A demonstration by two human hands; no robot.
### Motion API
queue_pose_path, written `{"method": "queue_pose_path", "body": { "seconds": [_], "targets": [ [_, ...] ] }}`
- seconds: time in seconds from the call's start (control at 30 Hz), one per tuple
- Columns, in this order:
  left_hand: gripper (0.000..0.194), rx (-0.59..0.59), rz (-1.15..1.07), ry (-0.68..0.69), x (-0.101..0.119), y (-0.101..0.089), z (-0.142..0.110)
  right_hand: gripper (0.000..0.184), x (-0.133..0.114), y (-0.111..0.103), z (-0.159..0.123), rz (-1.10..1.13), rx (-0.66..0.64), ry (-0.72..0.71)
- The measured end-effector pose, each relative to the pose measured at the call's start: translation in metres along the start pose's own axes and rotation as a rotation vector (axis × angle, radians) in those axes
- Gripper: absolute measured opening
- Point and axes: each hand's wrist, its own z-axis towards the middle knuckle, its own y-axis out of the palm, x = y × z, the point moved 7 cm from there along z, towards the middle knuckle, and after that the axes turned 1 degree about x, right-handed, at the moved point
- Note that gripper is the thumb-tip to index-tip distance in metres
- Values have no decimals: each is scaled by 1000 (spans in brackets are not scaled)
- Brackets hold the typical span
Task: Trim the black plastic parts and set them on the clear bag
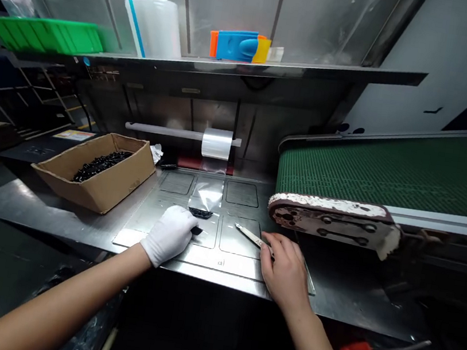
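Note:
My left hand (170, 234), in a white glove, rests on the steel plate (221, 260) with its fingers curled over a small black part (197, 230). A second black part (201, 213) lies just beyond it on a strip of clear film (207, 193). My bare right hand (284, 266) lies on the plate to the right, fingers together, its fingertips on the end of a white pen-like knife (249, 234).
An open cardboard box (96, 187) of black parts stands at the left. A film roll (216, 143) hangs on a rod at the back. A green conveyor belt (394, 171) fills the right. The shelf above carries a green tray (45, 34), a white roll (154, 25) and coloured scrapers (238, 45).

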Motion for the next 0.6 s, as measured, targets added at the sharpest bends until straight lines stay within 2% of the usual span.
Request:
{"method": "queue_pose_path", "body": {
  "seconds": [0.07, 0.13, 0.23, 0.3, 0.37, 0.43, 0.53, 0.6],
  "targets": [
    [18, 130, -42, -53, 6, -14, -22, 35, -10, -5, -12, 144, 28, 71],
    [14, 308, -106, -101, 15, -28, -51, 36, -31, 5, -35, 325, -25, 163],
    [10, 546, -206, -151, 33, -36, -98, 43, -83, 51, -83, 653, -299, 327],
    [17, 625, -233, -172, 44, -32, -124, 49, -116, 86, -114, 836, -476, 441],
    [23, 627, -268, -210, 52, -25, -145, 52, -134, 111, -138, 934, -562, 552],
    [24, 579, -417, -355, 50, -16, -167, 53, -137, 124, -156, 950, -597, 649],
    [32, 377, -839, -825, 38, 17, -212, 54, -124, 135, -177, 882, -722, 712],
    [31, 247, -975, -1095, 33, 41, -249, 55, -114, 155, -191, 762, -921, 680]
  ]
}}
